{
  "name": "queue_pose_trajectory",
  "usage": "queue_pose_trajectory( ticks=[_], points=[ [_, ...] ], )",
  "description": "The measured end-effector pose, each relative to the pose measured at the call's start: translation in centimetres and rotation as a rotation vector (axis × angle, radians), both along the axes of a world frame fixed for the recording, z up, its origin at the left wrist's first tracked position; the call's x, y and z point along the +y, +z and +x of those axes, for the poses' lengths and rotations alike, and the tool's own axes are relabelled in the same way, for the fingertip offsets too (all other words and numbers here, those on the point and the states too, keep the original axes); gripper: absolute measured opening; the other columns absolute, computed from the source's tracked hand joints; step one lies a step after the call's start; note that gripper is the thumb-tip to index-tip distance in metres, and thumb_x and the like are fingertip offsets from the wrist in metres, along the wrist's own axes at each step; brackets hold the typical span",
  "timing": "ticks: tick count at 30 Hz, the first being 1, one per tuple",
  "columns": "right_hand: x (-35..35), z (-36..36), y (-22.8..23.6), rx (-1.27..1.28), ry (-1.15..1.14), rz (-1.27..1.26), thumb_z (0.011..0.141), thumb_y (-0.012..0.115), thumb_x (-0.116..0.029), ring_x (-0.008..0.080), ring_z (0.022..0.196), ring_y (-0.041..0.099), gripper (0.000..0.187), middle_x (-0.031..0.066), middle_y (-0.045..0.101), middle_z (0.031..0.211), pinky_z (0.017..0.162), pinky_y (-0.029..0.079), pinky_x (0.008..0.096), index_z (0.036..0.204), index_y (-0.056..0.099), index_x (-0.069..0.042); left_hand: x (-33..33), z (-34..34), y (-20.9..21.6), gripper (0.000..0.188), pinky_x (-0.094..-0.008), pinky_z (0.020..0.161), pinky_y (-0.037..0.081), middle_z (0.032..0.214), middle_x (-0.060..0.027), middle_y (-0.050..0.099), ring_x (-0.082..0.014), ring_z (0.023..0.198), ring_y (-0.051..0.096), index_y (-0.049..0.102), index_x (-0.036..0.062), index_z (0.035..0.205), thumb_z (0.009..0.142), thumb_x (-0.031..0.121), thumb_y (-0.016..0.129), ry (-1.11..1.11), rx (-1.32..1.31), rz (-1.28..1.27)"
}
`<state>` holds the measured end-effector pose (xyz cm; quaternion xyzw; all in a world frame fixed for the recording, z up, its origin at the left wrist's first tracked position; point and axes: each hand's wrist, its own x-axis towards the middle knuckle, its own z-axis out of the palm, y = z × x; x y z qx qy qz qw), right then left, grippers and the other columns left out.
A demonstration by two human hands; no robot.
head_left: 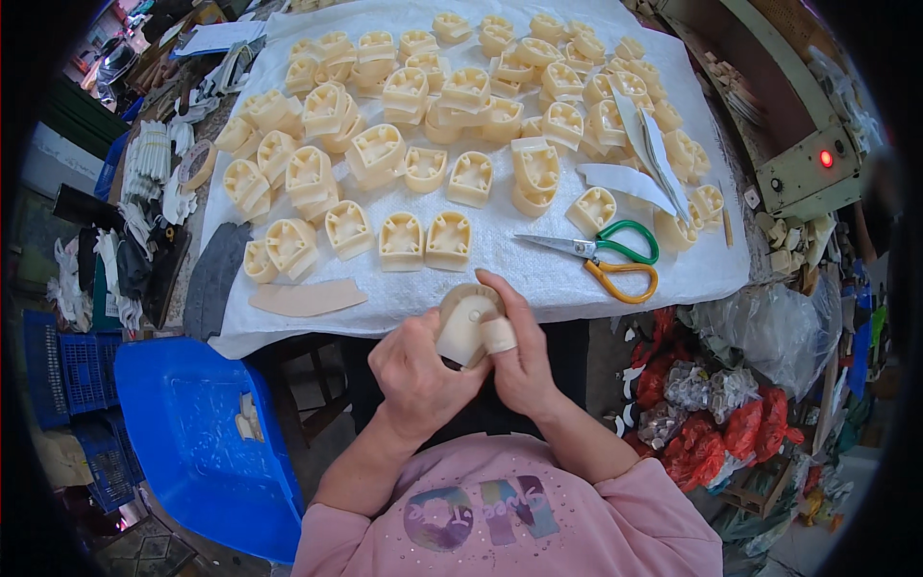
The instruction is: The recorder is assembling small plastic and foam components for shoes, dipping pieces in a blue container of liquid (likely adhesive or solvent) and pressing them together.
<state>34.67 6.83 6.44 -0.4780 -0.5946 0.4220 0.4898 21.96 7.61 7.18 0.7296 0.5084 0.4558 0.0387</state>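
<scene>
A cream plastic shoe heel (460, 329) is held up between both hands in front of my chest, just off the table's near edge. My left hand (415, 363) wraps around its left and lower side. With its forefinger stretched along the upper right edge, my right hand (524, 365) presses its thumb, wrapped in pale tape, onto the heel's face. The palms hide the heel's lower end. Beyond, many D-shaped cream heels (450, 238) stand on the white cloth (500, 298), some stacked. Scissors (588, 248) with one green and one orange handle lie right of my hands.
A beige strip (308, 298) and a dark grey one (213, 279) lie at the left; white pieces (627, 185) rest among the heels at right. A blue tub (207, 452) stands lower left. A metal box with a red light (812, 173) is far right, above red bags (716, 442).
</scene>
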Motion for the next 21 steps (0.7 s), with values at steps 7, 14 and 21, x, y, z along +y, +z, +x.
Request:
queue_pose_trajectory(
  ticks=[7, 14, 21],
  points=[
    [1.1, -0.4, -0.5, 0.264, 0.215, -0.169, 0.093, 0.051, -0.017, 0.0207, 0.118, 0.043, 0.054, 0.0119, 0.042, 0.13, 0.101, 0.033, 0.0321, 0.142, 0.03, -0.006, 0.3, -1.6, 0.0, 0.058, -0.0318, 0.05, 0.05, 0.07, -0.0131, 0.058, -0.0266, 0.056, 0.062, 0.05, -0.0023, 0.093, 0.055, 0.019, 0.087, 0.02, -0.127, -0.106],
    [3.3, 1.0, -0.6, 0.239, 0.115, -0.031, 0.089, 0.055, -0.006, 0.0136, 0.089, 0.051, 0.03, 0.0061, 0.055, 0.102, 0.081, 0.043, 0.0273, 0.118, 0.054, -0.005, -1.5, -9.0, -1.9, 0.051, -0.0311, 0.069, 0.049, 0.09, -0.011, 0.059, -0.0194, 0.077, 0.059, 0.05, -0.0007, 0.104, 0.065, 0.015, 0.079, 0.342, -0.206, -0.271],
    [4.8, -3.7, -0.1, -0.391, 0.267, 0.368, 0.075, 0.063, 0.003, 0.0313, 0.096, 0.052, 0.027, 0.0107, 0.059, 0.102, 0.083, 0.044, 0.0368, 0.101, 0.059, -0.003, -7.6, -28.6, -11.3, 0.037, -0.0364, 0.084, 0.042, 0.092, -0.0157, 0.057, -0.0247, 0.094, 0.052, 0.055, -0.0021, 0.095, 0.074, 0.021, 0.074, 1.14, -0.114, -0.377]
  ],
)
